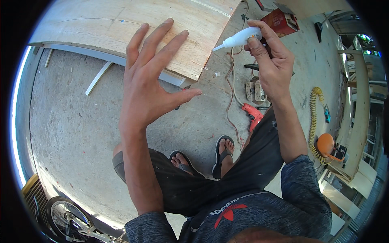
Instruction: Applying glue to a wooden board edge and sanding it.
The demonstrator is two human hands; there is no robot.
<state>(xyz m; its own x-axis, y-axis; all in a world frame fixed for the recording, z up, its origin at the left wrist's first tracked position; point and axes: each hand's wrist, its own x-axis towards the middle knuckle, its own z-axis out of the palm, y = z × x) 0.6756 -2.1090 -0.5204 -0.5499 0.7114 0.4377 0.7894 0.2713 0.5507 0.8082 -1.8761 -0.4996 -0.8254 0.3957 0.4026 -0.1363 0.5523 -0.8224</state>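
- at the far left, low down, a spoked wheel (67, 218) stands at the edge of the floor, clear of the work.
- next, a pale wooden strip (98, 78) juts out from under the wooden panel (93, 24), which fills the upper left and ends in a corner near the middle.
- the left hand (148, 89) is spread wide, back upward, with nothing in its grasp; its fingers reach over the panel near the front edge and its thumb points right, past that edge. whether the fingertips press on the wood, i cannot tell.
- the narrow nozzle (218, 47) comes right up to the panel's right edge; contact or a slight gap cannot be made out.
- the white bottle (241, 38), which looks like a glue bottle, lies tilted just beyond that edge, nozzle down and to the left.
- the right hand (275, 65) has the bottle pinched between thumb and fingers, closed only as far as its body allows.
- my reading: the step in hand is lining the nozzle up with the edge. from here the move calls for a steady right wrist, a light, even squeeze and a free hand kept off the wet line.
- below the right hand, a socket block (255, 90) and a red power tool (253, 115) rest on the floor; a yellow coiled hose (312, 117) lies farther right.
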